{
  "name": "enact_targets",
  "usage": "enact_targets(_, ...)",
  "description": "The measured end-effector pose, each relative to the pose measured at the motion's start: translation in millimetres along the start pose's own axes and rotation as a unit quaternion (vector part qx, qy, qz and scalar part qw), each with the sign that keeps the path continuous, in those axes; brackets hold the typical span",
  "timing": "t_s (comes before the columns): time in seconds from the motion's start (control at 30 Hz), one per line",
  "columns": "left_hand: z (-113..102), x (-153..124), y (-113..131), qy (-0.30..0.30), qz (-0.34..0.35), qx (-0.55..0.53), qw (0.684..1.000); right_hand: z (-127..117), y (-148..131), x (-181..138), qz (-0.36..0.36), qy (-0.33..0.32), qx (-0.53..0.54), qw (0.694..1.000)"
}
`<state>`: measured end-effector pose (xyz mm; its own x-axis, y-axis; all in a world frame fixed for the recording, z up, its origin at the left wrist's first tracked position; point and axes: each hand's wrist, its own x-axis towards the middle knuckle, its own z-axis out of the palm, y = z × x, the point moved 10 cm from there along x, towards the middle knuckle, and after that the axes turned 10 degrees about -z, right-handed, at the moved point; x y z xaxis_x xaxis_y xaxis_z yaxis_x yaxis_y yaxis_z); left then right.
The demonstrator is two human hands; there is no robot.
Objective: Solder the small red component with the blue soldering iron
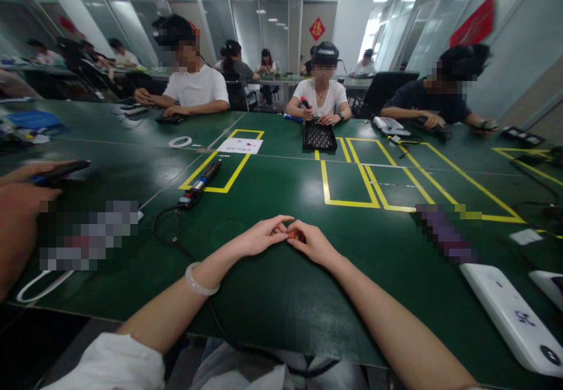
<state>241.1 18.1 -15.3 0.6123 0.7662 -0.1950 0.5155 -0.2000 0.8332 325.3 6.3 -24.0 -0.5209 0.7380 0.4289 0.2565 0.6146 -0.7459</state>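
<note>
My left hand (260, 238) and my right hand (313, 242) meet on the green table (281, 296), fingertips touching. Between them they pinch a small orange part (292, 235), too small to name further. A pale bangle (199, 281) circles my left wrist. A black electric screwdriver (201, 185) lies beyond my left hand, inside a yellow taped box, its cable curling back toward me.
A black tray (319, 136) of small parts sits in front of the person opposite. White flat devices (512, 316) lie at the right edge. Another person's hand (20, 202) with a dark tool (59, 172) is at the left. Yellow tape outlines (373, 179) mark the table centre.
</note>
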Motion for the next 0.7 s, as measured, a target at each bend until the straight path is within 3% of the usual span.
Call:
enact_targets(0.3, -7, -5, 15, 0.076, 0.05, 0.029, 0.995, -12, 15, -1, 0.048, 0.053, 0.014, 0.997)
enact_targets(0.7, -6, -8, 20, 0.102, 0.056, 0.103, 0.988, -12, 15, -1, 0.067, 0.03, -0.002, 0.997)
